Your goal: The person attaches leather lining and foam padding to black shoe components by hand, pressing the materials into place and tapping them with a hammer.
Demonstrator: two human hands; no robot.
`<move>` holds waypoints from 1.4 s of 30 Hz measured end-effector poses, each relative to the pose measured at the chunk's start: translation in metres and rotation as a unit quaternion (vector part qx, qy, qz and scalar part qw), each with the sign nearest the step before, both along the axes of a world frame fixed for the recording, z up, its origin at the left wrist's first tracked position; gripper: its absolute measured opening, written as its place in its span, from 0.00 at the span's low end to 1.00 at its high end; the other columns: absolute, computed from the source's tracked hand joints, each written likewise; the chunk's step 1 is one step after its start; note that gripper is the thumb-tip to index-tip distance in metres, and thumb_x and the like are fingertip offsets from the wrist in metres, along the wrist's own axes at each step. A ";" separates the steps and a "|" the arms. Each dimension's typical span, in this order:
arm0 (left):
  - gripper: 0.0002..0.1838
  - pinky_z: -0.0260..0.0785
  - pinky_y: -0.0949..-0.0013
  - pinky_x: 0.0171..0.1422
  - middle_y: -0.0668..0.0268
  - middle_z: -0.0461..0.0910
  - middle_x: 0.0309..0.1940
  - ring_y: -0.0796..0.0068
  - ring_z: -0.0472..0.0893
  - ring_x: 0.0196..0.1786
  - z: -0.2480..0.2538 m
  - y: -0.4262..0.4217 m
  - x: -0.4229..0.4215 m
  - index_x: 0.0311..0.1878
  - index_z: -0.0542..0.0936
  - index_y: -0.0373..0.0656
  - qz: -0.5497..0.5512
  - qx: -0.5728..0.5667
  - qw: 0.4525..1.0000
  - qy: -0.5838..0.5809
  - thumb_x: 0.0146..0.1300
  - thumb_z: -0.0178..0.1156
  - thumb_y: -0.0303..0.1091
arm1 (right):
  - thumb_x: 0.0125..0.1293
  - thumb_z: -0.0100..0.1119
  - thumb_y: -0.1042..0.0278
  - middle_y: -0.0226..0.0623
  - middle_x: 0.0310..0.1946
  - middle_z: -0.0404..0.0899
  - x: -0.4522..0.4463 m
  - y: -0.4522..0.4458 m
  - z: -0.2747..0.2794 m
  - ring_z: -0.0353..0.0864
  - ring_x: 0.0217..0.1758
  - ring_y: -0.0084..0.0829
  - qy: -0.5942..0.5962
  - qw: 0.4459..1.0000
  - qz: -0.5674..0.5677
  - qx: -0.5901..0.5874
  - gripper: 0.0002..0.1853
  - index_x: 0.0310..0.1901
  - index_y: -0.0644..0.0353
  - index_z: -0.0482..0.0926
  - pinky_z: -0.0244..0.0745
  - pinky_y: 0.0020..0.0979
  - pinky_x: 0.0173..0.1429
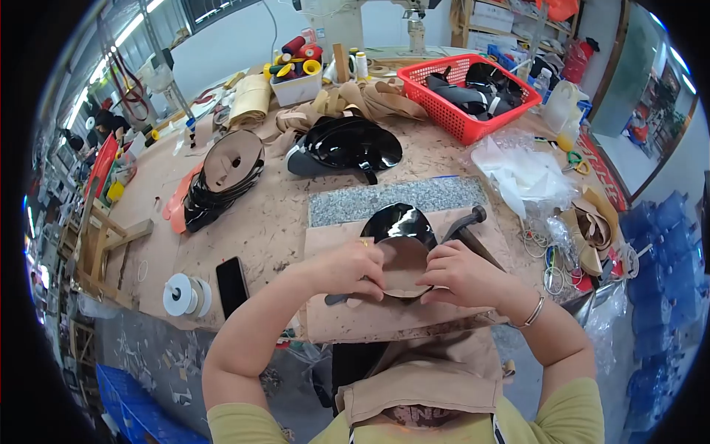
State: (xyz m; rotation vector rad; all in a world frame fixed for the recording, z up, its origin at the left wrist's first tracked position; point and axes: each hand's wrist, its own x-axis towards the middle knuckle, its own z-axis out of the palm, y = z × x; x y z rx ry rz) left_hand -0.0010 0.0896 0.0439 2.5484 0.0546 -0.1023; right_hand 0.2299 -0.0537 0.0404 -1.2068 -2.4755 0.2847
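Observation:
A glossy black shoe upper with a beige lining (405, 268) stands over the work board in front of me, its lined side facing me. My left hand (350, 268) pinches its left edge, fingers bent. At the opposite edge, my right hand (460, 274) grips with thumb and fingers, and a bracelet circles that wrist. Just beyond my right hand lies a hammer (470, 222), its head pointing away from me. The handle of a dark tool (336, 299) pokes out beneath my left hand. A speckled stone slab (399, 198) lies behind the upper.
Stacked black uppers (235, 164) and glossy black pieces (347, 144) lie farther back. A red basket (470, 132) holds more black pieces. On the left are a phone (232, 287) and a white spool (182, 297). Plastic bags (521, 174) and green-handled scissors (577, 163) lie right.

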 end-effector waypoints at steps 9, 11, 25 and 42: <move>0.05 0.60 0.63 0.53 0.73 0.72 0.25 0.74 0.75 0.35 -0.027 -0.015 -0.013 0.31 0.84 0.53 0.120 -0.039 0.989 -0.073 0.56 0.68 0.40 | 0.56 0.67 0.59 0.30 0.31 0.80 0.012 -0.005 -0.010 0.75 0.44 0.35 0.067 0.997 -0.033 -0.015 0.13 0.41 0.56 0.83 0.75 0.33 0.47; 0.04 0.59 0.63 0.52 0.75 0.72 0.24 0.76 0.74 0.34 -0.023 -0.023 -0.010 0.32 0.85 0.54 0.137 -0.027 0.987 -0.084 0.54 0.69 0.40 | 0.56 0.67 0.61 0.30 0.31 0.80 0.010 -0.003 -0.010 0.74 0.43 0.35 0.065 0.997 -0.039 -0.018 0.12 0.40 0.56 0.83 0.75 0.33 0.47; 0.05 0.46 0.45 0.67 0.77 0.75 0.28 0.75 0.74 0.51 -0.035 -0.070 0.009 0.30 0.83 0.53 0.194 0.124 0.944 -0.235 0.54 0.68 0.40 | 0.55 0.66 0.66 0.24 0.30 0.76 -0.007 -0.005 -0.012 0.74 0.43 0.31 0.015 0.999 -0.029 0.037 0.05 0.32 0.52 0.80 0.65 0.33 0.50; 0.13 0.67 0.62 0.51 0.71 0.77 0.38 0.64 0.77 0.47 -0.011 -0.039 0.020 0.34 0.81 0.49 0.080 0.172 0.981 -0.043 0.47 0.70 0.43 | 0.57 0.65 0.61 0.26 0.28 0.74 -0.021 -0.002 -0.010 0.75 0.41 0.27 -0.026 0.993 -0.038 0.105 0.07 0.28 0.52 0.78 0.59 0.48 0.66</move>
